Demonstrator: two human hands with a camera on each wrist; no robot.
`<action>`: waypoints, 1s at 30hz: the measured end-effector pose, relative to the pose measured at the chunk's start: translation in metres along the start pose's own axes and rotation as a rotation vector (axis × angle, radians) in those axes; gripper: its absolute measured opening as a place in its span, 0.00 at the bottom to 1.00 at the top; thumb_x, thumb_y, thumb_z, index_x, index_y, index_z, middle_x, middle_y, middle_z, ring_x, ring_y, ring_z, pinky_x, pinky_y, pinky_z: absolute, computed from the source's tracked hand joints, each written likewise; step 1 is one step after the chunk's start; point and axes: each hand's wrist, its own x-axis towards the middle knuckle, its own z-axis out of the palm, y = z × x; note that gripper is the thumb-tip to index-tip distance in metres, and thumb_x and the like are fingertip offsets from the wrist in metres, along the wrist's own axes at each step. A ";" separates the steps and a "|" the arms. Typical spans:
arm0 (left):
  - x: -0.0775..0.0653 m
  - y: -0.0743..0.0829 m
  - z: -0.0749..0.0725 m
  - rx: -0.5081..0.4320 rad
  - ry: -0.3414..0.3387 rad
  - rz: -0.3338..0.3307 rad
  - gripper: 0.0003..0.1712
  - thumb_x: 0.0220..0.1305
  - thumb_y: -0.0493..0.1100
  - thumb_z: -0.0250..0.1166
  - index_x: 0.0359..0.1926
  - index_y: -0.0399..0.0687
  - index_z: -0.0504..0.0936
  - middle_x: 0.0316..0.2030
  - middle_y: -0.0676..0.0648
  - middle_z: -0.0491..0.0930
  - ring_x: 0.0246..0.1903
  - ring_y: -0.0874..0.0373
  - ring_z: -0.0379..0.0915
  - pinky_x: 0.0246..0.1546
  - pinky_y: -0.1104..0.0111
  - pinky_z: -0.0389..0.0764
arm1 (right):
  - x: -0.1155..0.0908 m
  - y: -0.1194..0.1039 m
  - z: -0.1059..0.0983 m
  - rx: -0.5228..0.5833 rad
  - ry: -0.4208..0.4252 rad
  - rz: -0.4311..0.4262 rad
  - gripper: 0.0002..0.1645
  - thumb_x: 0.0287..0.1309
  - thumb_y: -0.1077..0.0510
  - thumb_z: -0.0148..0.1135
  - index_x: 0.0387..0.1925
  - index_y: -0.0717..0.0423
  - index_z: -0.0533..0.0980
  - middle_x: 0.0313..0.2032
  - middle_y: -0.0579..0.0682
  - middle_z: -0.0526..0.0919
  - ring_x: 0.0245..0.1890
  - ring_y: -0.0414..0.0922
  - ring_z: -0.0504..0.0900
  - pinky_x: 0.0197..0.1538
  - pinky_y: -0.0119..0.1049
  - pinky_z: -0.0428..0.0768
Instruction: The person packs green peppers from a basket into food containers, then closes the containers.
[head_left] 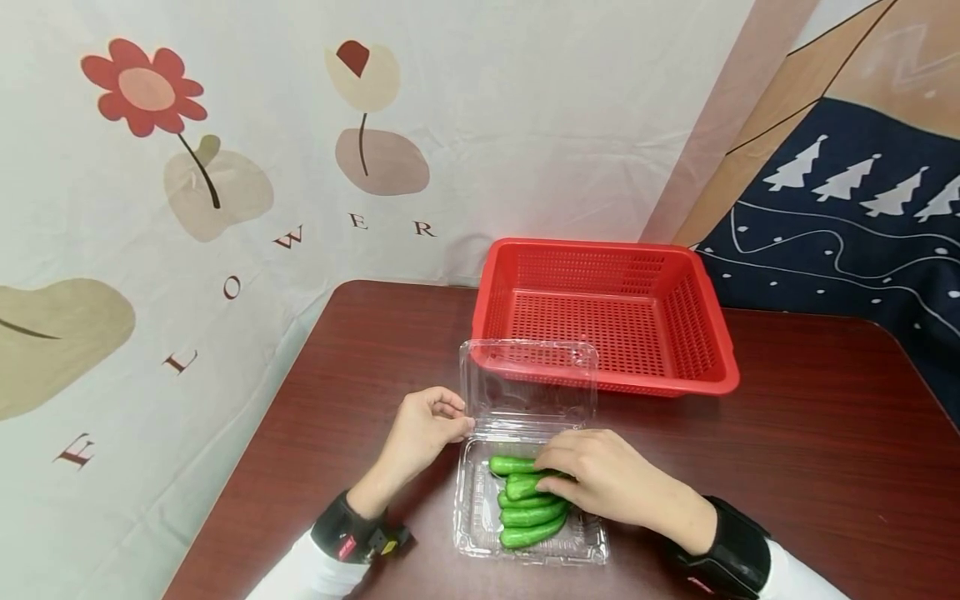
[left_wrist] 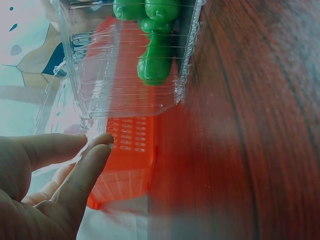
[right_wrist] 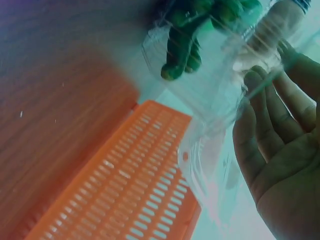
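A clear plastic clamshell box [head_left: 465,533] lies on the table, its lid [head_left: 528,392] raised toward the back. Several small, smooth green cucumbers [head_left: 532,534] are stacked in a row across its base. With thumb and fingers, my left hand [head_left: 427,425] pinches the box's left edge near the hinge; the left wrist view shows those fingertips [left_wrist: 102,140] at the clear plastic. Over the upper cucumbers lies my right hand [head_left: 600,471], its fingers touching them and hiding their right ends. In the right wrist view its fingers [right_wrist: 272,115] look loosely extended, with no cucumber visible between them.
A red perforated basket [head_left: 712,333] stands behind the box, and the raised lid overlaps its front rim in view. The dark wooden table [head_left: 810,433] extends to both sides. Printed cloth [head_left: 525,125] hangs behind the table.
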 end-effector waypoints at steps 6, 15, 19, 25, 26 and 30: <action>0.002 -0.001 -0.003 -0.006 -0.007 0.005 0.11 0.55 0.25 0.74 0.38 0.28 0.81 0.27 0.43 0.84 0.28 0.55 0.86 0.31 0.66 0.89 | -0.005 0.004 -0.006 0.050 0.079 0.048 0.07 0.67 0.49 0.72 0.38 0.48 0.85 0.41 0.38 0.85 0.43 0.36 0.83 0.46 0.32 0.84; 0.002 0.001 -0.002 0.008 -0.011 0.011 0.11 0.55 0.26 0.75 0.38 0.30 0.82 0.27 0.43 0.84 0.28 0.54 0.86 0.31 0.68 0.88 | -0.009 0.010 -0.018 0.065 0.311 0.069 0.11 0.73 0.47 0.65 0.40 0.48 0.86 0.44 0.41 0.86 0.43 0.39 0.82 0.43 0.30 0.82; 0.003 0.002 0.002 0.019 -0.013 0.018 0.11 0.54 0.26 0.75 0.37 0.30 0.82 0.27 0.44 0.84 0.28 0.54 0.86 0.30 0.68 0.88 | -0.011 0.013 -0.024 0.033 0.414 0.149 0.18 0.74 0.42 0.62 0.43 0.52 0.86 0.44 0.45 0.86 0.44 0.43 0.83 0.49 0.30 0.80; 0.003 0.002 0.006 0.028 -0.031 0.035 0.11 0.54 0.25 0.75 0.37 0.30 0.82 0.27 0.44 0.85 0.28 0.54 0.86 0.30 0.68 0.88 | -0.012 0.022 -0.031 -0.035 0.562 0.276 0.30 0.73 0.39 0.62 0.51 0.63 0.84 0.48 0.56 0.86 0.48 0.53 0.83 0.59 0.25 0.73; 0.003 0.003 0.006 0.030 -0.031 0.039 0.11 0.54 0.25 0.75 0.37 0.30 0.82 0.27 0.44 0.85 0.28 0.54 0.86 0.30 0.68 0.88 | -0.012 0.024 -0.032 -0.047 0.578 0.301 0.31 0.73 0.38 0.61 0.53 0.64 0.83 0.49 0.57 0.86 0.49 0.54 0.82 0.61 0.24 0.72; 0.005 0.002 0.010 0.038 -0.038 0.048 0.11 0.54 0.25 0.76 0.36 0.30 0.82 0.27 0.44 0.85 0.28 0.54 0.86 0.30 0.67 0.88 | -0.016 0.034 -0.037 -0.073 0.597 0.402 0.30 0.74 0.43 0.63 0.59 0.66 0.81 0.52 0.63 0.84 0.53 0.59 0.80 0.66 0.23 0.67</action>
